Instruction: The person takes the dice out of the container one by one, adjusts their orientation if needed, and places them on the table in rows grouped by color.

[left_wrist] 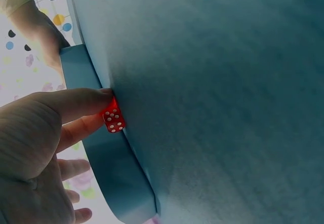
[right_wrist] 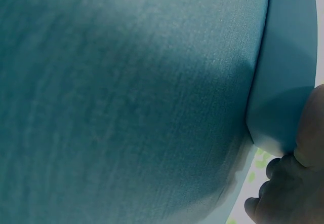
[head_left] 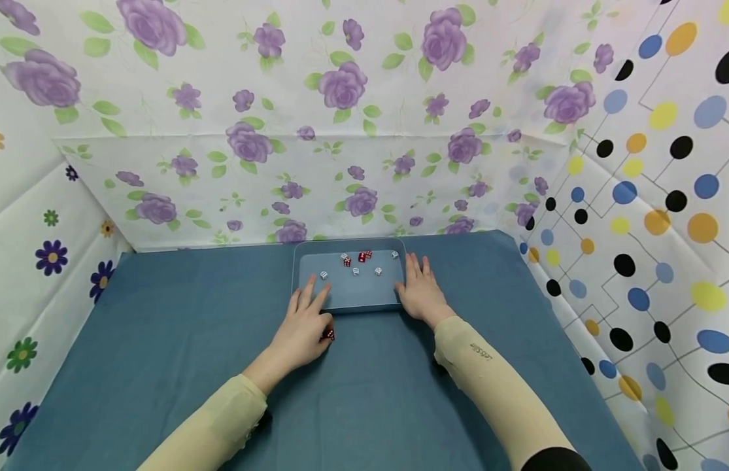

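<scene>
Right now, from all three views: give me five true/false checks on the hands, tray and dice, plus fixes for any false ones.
1. The left hand pinches a red die. True.
2. That die is inside the tray. False: it is outside, by the tray's near side.
3. The tray holds both white dice and other red dice. True.
4. The right hand is well clear of the tray. False: it touches the tray at its right side.
5. The cloth under the tray is blue. True.
</scene>
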Motion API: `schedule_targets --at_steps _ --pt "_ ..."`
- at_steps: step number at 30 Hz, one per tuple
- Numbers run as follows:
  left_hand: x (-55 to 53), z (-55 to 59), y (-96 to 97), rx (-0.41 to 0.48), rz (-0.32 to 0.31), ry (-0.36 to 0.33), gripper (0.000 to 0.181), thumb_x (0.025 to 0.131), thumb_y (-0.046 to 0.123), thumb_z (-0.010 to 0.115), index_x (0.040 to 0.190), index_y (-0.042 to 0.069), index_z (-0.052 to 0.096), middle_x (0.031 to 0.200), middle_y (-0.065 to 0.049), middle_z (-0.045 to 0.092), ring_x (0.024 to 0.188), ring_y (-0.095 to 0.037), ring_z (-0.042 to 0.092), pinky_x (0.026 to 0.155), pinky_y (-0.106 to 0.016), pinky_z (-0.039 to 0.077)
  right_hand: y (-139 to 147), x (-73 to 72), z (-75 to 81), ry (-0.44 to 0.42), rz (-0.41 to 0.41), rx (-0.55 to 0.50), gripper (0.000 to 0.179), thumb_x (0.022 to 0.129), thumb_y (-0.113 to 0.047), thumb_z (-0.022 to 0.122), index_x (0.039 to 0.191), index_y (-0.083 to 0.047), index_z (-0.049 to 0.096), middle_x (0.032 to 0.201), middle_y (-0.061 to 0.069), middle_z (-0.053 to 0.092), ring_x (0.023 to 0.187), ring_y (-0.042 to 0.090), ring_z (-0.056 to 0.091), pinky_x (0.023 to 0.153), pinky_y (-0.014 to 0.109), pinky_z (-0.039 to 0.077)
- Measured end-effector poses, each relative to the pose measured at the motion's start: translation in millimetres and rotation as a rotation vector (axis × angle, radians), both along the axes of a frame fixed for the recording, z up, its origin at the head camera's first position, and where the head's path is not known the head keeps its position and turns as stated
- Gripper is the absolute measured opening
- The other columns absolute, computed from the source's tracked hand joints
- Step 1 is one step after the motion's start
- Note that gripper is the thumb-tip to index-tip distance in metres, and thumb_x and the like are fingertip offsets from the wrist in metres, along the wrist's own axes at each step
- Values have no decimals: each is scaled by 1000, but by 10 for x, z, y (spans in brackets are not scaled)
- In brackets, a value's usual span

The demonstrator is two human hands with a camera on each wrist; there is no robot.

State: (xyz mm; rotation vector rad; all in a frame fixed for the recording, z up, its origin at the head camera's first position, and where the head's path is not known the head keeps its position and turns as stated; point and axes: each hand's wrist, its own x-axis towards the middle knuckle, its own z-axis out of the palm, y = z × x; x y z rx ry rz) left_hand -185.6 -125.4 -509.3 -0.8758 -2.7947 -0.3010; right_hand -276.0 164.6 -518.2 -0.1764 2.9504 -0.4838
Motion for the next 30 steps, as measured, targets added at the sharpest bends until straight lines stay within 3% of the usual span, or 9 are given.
schedule_targets --at_steps 15,30 --pt "14 -1 -13 11 14 -77 31 79 32 99 91 20 73 170 -25 33 162 -49 3 123 -71 19 -7 4 -4 -1 4 2 77 116 -36 47 172 -4 5 179 16 4 164 41 -4 130 56 11" --pt "2 64 -19 36 11 -93 33 78 30 99 98 19 75 172 -24 29 162 -49 3 124 -70 17 -4 7 -2 -11 -4 -3 78 116 -37 47 172 -5 3 180 14 3 164 40 -5 130 55 10"
